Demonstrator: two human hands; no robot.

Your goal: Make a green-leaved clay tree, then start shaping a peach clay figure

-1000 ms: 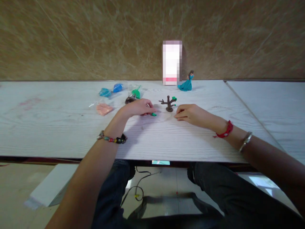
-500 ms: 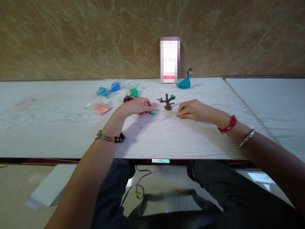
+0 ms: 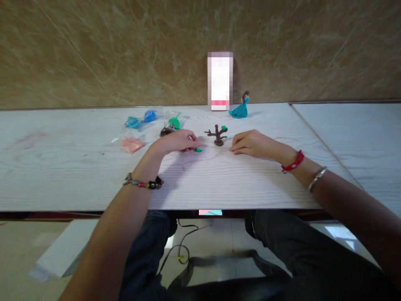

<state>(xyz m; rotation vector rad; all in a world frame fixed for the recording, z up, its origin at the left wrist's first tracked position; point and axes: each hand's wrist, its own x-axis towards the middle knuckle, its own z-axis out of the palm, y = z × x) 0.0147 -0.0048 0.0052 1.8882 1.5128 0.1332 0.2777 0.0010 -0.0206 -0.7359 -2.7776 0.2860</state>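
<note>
Up at twelve o'clock from the tree model [image 3: 217, 137] runs a brown marbled wall [image 3: 140, 50], and below it spreads the white table [image 3: 200, 184]. On that table, at nine o'clock, the left hand [image 3: 183, 141] appears to pinch a green piece [image 3: 198, 149] in its fingertips. Between three and four o'clock, just beside the tree, the right hand [image 3: 249, 144] has its fingers drawn together near the tabletop; whether they grip anything, I cannot tell. A bright, blurred-out panel [image 3: 220, 81] leans at twelve, with a figurine in a turquoise dress [image 3: 239, 109] at one. Toward nine and ten lie clear bags holding salmon [image 3: 133, 145], turquoise [image 3: 133, 122], blue [image 3: 150, 116], green [image 3: 174, 122] and dark brown [image 3: 167, 131] material.

The tree itself stands upright between the hands, its brown base, trunk and branches formed. The work looks partway: green lumps [image 3: 224, 128] sit only on the branch side pointing to two and three o'clock, while the nine o'clock branch and trunk top are bare brown. The green piece, at eight, is apart from the tree.
</note>
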